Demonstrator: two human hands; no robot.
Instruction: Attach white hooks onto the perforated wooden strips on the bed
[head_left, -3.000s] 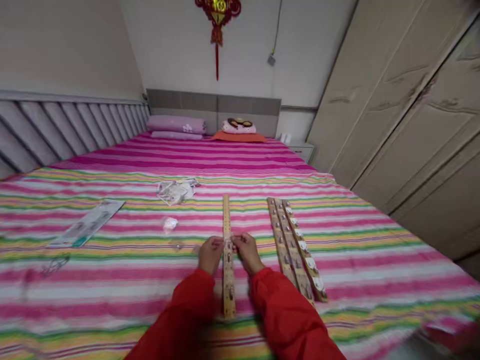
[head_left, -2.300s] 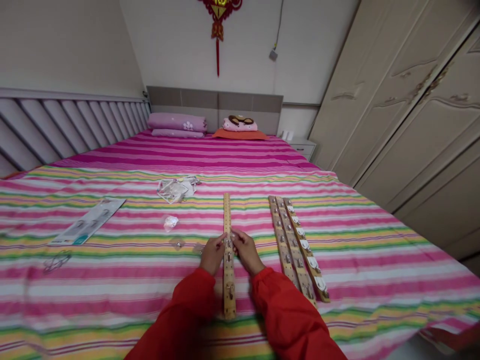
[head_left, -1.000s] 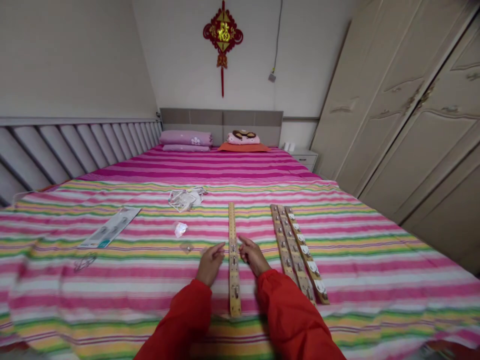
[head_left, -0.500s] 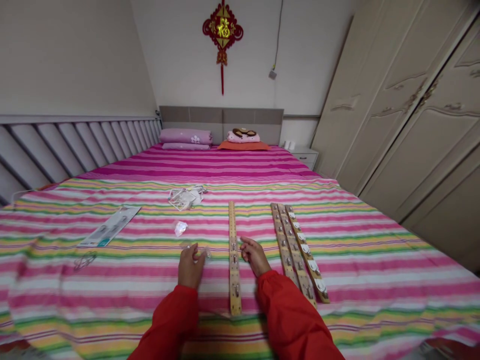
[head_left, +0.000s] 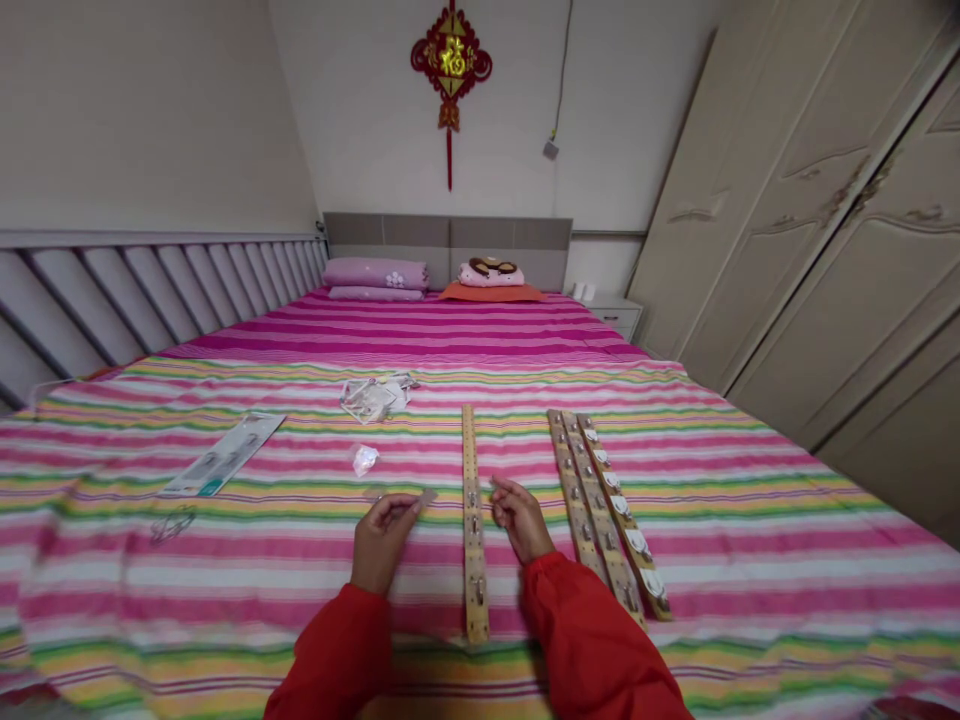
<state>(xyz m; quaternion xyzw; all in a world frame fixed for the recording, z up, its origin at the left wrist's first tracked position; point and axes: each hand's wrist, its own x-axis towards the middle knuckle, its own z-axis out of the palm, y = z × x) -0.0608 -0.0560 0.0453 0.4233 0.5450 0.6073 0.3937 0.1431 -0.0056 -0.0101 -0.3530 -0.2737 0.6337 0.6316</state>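
My left hand (head_left: 384, 535) pinches a small flat see-through piece (head_left: 428, 497) between thumb and fingertips, just left of a narrow wooden strip (head_left: 470, 460). The strip lies lengthwise away from me. Metal hooks sit on its near half, while its far half shows only small holes. To the right of the strip, my right hand (head_left: 523, 522) has its fingers curled together. Whether something tiny is between those fingertips I cannot make out. Close by my left hand, on the sheet, lies a crumpled clear plastic bag (head_left: 365, 460).
On the right lie two strips with metal hooks (head_left: 581, 490) and a strip with white hooks (head_left: 636, 543). Farther left are a flat hook package (head_left: 225, 455), thin wire-like pieces (head_left: 173, 523) and a pile of wrappers (head_left: 379, 397). Everything rests on a striped bedsheet (head_left: 247, 600).
My left hand has turned slightly, and the see-through piece has shifted a little right and up, nearer the strip. My right hand stays beside the strip. The view has shifted slightly.
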